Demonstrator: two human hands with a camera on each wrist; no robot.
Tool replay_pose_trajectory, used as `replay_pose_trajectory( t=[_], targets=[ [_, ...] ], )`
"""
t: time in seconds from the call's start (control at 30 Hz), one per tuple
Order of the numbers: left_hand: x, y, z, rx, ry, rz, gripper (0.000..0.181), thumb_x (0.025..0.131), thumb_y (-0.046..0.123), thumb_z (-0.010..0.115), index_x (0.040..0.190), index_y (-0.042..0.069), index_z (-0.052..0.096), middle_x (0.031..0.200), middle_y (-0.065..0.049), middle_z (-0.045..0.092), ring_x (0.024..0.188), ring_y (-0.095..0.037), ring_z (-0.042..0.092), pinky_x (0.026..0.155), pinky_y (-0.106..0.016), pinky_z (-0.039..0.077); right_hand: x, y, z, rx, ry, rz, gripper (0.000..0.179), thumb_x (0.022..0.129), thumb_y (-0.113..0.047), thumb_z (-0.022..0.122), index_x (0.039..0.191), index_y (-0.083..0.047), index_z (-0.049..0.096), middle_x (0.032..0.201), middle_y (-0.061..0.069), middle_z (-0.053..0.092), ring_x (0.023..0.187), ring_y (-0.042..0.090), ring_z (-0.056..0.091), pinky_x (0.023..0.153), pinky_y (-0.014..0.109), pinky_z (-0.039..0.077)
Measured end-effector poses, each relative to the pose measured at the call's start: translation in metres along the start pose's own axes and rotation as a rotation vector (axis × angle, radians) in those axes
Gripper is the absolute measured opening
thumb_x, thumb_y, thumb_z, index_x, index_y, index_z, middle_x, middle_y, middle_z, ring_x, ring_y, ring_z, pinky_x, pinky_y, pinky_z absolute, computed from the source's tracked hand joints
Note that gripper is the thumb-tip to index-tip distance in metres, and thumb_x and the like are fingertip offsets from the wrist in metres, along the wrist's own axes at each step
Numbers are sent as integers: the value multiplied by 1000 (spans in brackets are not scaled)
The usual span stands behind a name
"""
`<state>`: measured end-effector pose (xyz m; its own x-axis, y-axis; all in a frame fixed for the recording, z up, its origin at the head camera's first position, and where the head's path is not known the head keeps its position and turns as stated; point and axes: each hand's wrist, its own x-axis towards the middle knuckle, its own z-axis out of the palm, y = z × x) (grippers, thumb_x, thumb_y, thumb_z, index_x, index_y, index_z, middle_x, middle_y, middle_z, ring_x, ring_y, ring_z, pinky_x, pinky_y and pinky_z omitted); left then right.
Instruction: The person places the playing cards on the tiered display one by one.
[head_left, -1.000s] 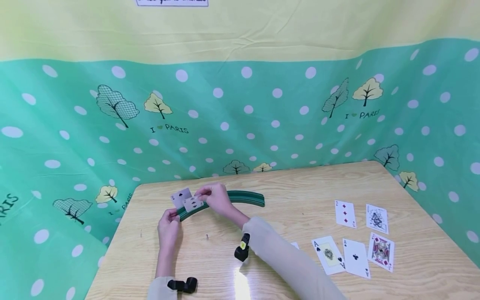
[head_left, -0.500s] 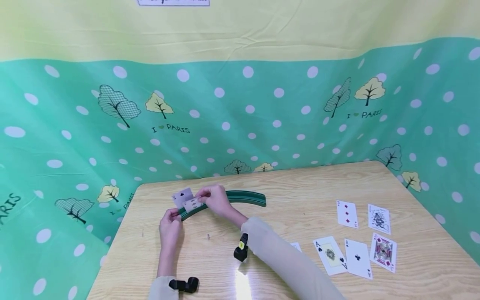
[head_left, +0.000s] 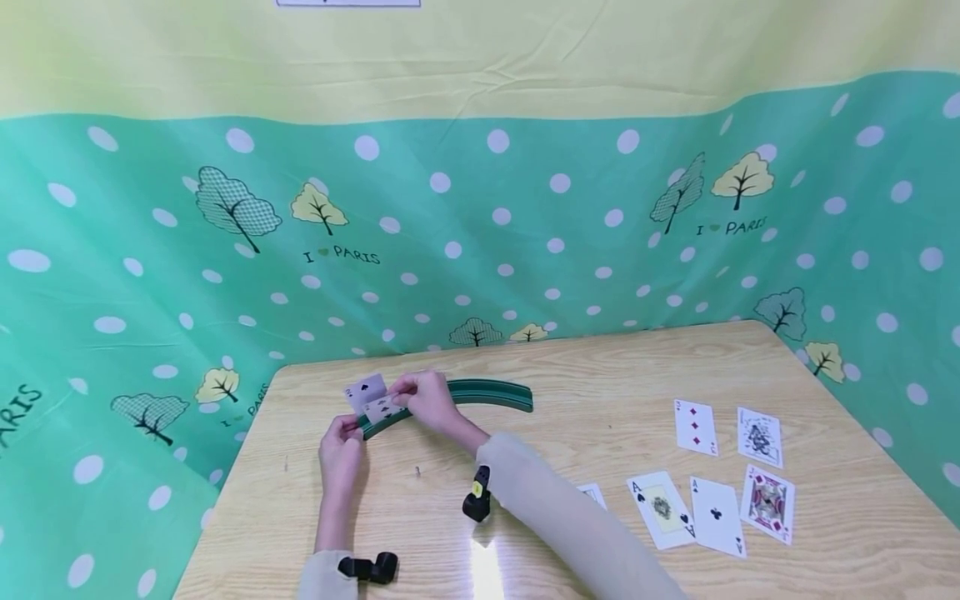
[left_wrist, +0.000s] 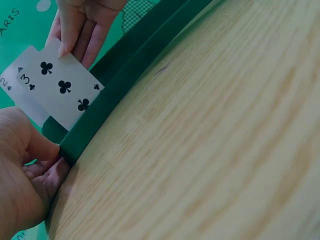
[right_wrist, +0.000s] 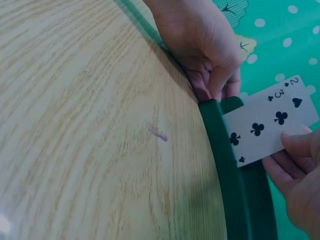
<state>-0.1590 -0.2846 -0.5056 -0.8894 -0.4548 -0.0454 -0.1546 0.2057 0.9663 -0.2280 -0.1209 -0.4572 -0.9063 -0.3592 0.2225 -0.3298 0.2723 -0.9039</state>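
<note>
A curved green card holder point(head_left: 491, 393) lies toward the back left of the table. My left hand point(head_left: 342, 454) pinches its left end between thumb and fingers, plain in the left wrist view. With thumb and fingers my right hand point(head_left: 427, 402) pinches the three of clubs point(left_wrist: 62, 86) by its edge. The card's lower edge sits at the holder's groove. Behind it stands the two of spades point(head_left: 366, 389), partly covered by the three and leaning back at the holder's left end. In the right wrist view the three point(right_wrist: 265, 125) overlaps the two point(right_wrist: 305, 102).
Face up on the right lie the three of diamonds point(head_left: 696, 427), a joker point(head_left: 759, 437), the ace of spades point(head_left: 661, 509), the ace of clubs point(head_left: 716, 517) and the jack of diamonds point(head_left: 768, 504). Another card point(head_left: 592, 495) is partly hidden by the right sleeve. A dotted cloth point(head_left: 525, 208) hangs behind.
The right hand and the three of clubs have shifted slightly left along the holder, overlapping the two of spades more. The left hand keeps its hold at the holder's end.
</note>
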Motion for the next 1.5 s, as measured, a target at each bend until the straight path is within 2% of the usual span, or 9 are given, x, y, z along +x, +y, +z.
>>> replay_pose_trajectory(
  t=[0.23, 0.47, 0.57, 0.73, 0.83, 1.07, 1.17, 1.3, 1.5],
  targets=[
    [-1, 1, 0, 19, -24, -1, 33, 98, -6, 47, 129, -11, 56, 126, -30, 59, 110, -30, 56, 77, -12, 43, 0, 2, 2, 20, 8, -6, 10, 90, 4, 75, 98, -1, 80, 92, 2, 78, 81, 3, 68, 70, 16, 54],
    [-2, 2, 3, 23, -26, -1, 33, 97, -6, 48, 128, -10, 57, 123, -28, 60, 102, -21, 56, 76, -13, 44, -2, 4, 2, -1, 7, -12, 9, 90, 1, 77, 97, -2, 80, 94, 5, 78, 79, 1, 66, 69, 16, 53],
    [-3, 2, 6, 12, -35, -5, 33, 96, -6, 48, 128, -10, 57, 122, -27, 61, 99, -18, 56, 76, -13, 45, -5, 5, -1, -15, -6, 14, 11, 90, 0, 77, 101, -2, 80, 95, 6, 78, 81, 3, 67, 71, 17, 53],
    [-3, 1, 10, 16, -43, 10, 33, 96, -8, 48, 127, -12, 57, 121, -29, 61, 95, -13, 57, 77, -12, 45, -14, 5, -15, 5, -16, 85, 25, 88, 1, 79, 113, 1, 77, 106, 8, 77, 95, 11, 70, 79, 19, 55],
    [-4, 3, 10, 21, -34, 12, 33, 96, -8, 48, 128, -11, 57, 122, -29, 61, 97, -15, 57, 76, -12, 44, -20, 2, -27, 28, -16, 89, 26, 89, 0, 78, 115, 1, 76, 108, 9, 76, 98, 13, 70, 82, 21, 55],
    [-4, 4, 7, 36, -53, 2, 35, 97, -6, 47, 131, -11, 54, 127, -30, 57, 111, -30, 54, 78, -12, 42, -48, 4, -69, 76, 6, 94, 11, 94, -7, 76, 104, -3, 79, 97, 1, 76, 88, 10, 68, 77, 24, 56],
    [-4, 3, 5, 43, -37, -2, 34, 97, -6, 46, 130, -11, 55, 127, -29, 57, 110, -29, 54, 78, -12, 41, -63, 6, -92, 146, 25, 133, 12, 96, -9, 73, 105, -1, 78, 98, 6, 76, 91, 16, 71, 81, 28, 58],
    [-3, 2, 2, 60, -15, 8, 34, 97, -6, 47, 129, -11, 56, 125, -29, 58, 106, -24, 54, 78, -13, 41, -78, 13, -121, 272, 55, 188, 18, 98, -4, 68, 108, 10, 71, 100, 18, 75, 95, 27, 74, 86, 33, 59],
    [-2, 2, 0, 72, -19, 23, 34, 97, -5, 48, 130, -12, 55, 125, -29, 59, 101, -17, 54, 77, -12, 41, -98, 25, -165, 312, 110, 208, 24, 99, 0, 63, 116, 18, 64, 104, 26, 72, 97, 32, 73, 87, 36, 59]
  ],
)
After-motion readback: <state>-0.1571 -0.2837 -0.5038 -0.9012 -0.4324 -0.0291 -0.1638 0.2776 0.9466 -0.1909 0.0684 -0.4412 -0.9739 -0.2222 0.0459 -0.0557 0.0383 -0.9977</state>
